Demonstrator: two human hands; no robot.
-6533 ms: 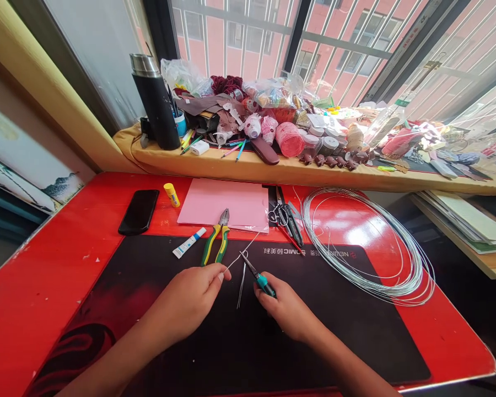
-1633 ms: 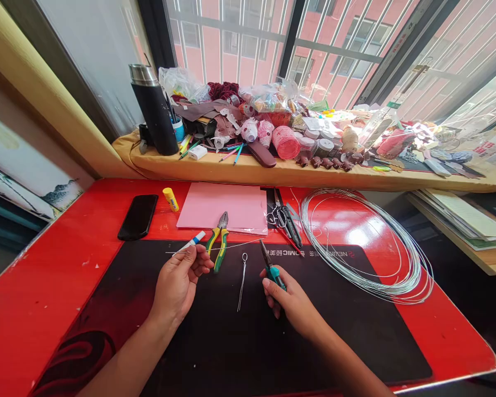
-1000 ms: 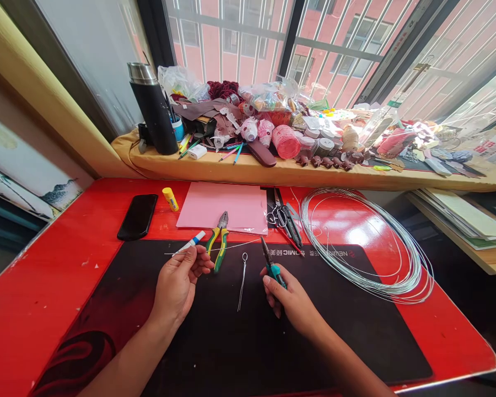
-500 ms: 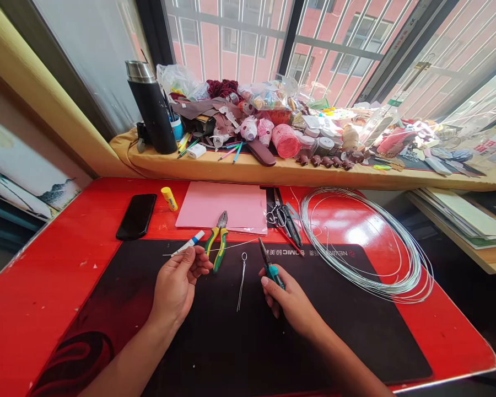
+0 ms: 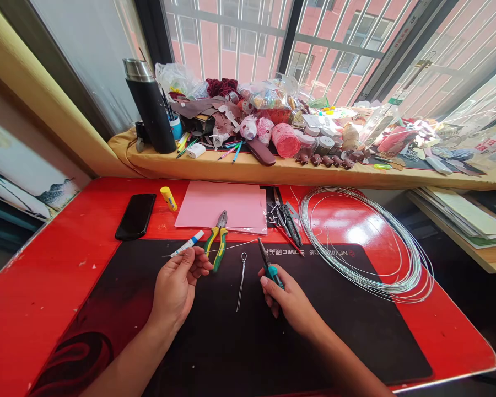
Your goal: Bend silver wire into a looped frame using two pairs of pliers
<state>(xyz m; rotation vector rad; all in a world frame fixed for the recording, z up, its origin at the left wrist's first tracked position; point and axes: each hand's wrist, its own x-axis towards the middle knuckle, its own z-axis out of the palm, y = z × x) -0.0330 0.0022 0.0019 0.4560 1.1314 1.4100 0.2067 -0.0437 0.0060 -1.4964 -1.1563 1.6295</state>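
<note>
My left hand [image 5: 177, 284] pinches a thin straight piece of wire [image 5: 240, 244] between thumb and fingers. Its right end meets the tips of needle-nose pliers [image 5: 266, 256]. Those pliers have teal and black handles, and my right hand [image 5: 287, 295] is closed around them. Between my hands, a twisted wire piece [image 5: 242, 275] with a small loop at its top lies on the black desk mat [image 5: 248, 342]. Just beyond my left hand are yellow-green combination pliers [image 5: 219, 240] and a white-and-blue marker pen [image 5: 189, 242].
A large coil of silver wire [image 5: 413, 270] lies at the right. Scissors [image 5: 278, 212], a black utility knife [image 5: 291, 226], pink paper [image 5: 223, 201], a glue stick [image 5: 168, 198] and a phone [image 5: 136, 216] sit along the back. The windowsill holds a black thermos [image 5: 151, 113] and crowded craft supplies.
</note>
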